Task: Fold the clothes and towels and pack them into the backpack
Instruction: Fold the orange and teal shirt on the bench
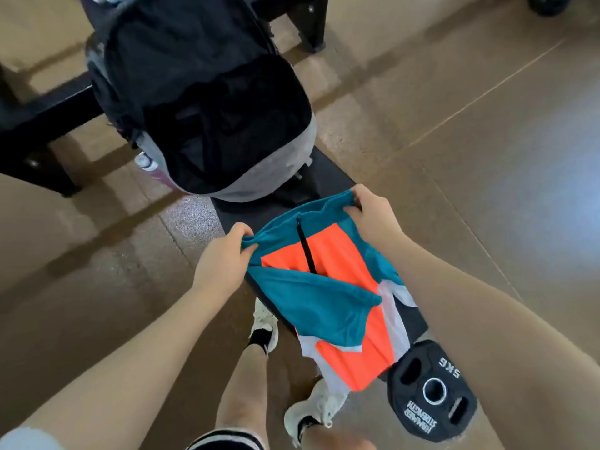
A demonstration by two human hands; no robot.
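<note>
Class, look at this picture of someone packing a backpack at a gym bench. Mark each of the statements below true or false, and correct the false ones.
1. Both hands grip the top edge of the teal and orange garment. True: the left hand and the right hand each hold a corner.
2. The backpack is zipped shut. False: its main compartment gapes open.
3. The garment already sits inside the backpack. False: it hangs from the hands over the black bench, nearer the person than the backpack.
4. A weight plate marked 5KG lies near the bench's near end. True.
5. The backpack stands on the floor. False: it rests on the bench.
</note>
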